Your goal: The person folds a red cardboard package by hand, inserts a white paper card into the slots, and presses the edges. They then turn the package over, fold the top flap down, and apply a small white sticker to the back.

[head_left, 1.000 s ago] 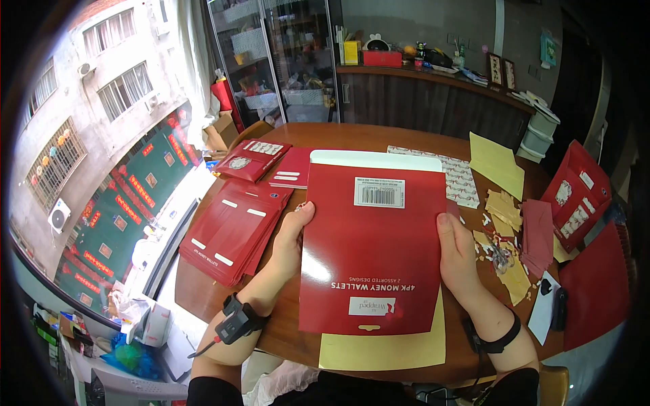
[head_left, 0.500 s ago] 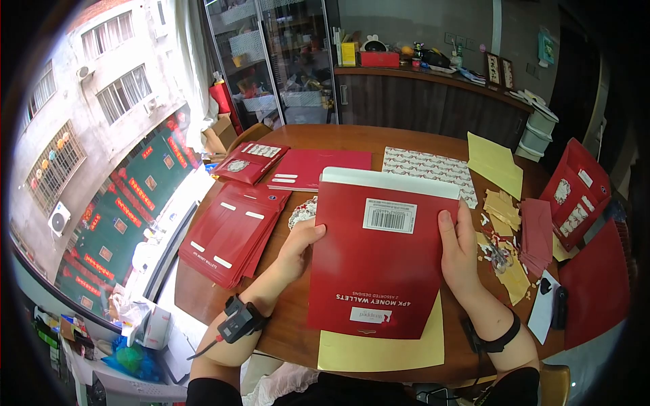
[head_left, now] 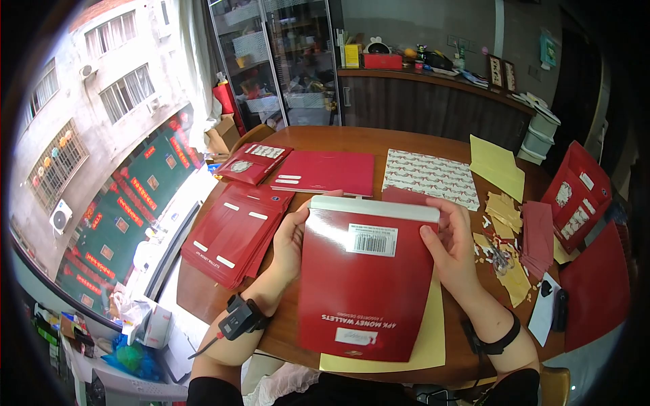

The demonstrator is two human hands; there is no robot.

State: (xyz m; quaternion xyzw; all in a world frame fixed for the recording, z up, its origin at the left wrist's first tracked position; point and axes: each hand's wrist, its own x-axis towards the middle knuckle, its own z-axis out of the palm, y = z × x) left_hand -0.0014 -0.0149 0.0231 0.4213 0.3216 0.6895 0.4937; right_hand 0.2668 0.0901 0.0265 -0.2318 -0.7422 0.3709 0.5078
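Observation:
A flat red money wallets pack is held upside down in front of me, its printing inverted and a white barcode label near its upper end. A pale strip runs along its top edge. On the left edge, near the top corner, my left hand grips it with fingers partly behind. My right hand holds the upper right corner, thumb on the front and fingers behind. Under the pack lies a yellow sheet on the wooden table. Behind its top edge shows a bit of dull red paper.
Stacked red packs lie at left, with another red pack and a crimson folder behind. A patterned sheet, yellow paper, paper scraps and red envelopes lie right. A red bag stands beyond.
The pack has moved down and slightly left, and its top has tilted so that light glares on it. Both hands have shifted their grip to the upper corners.

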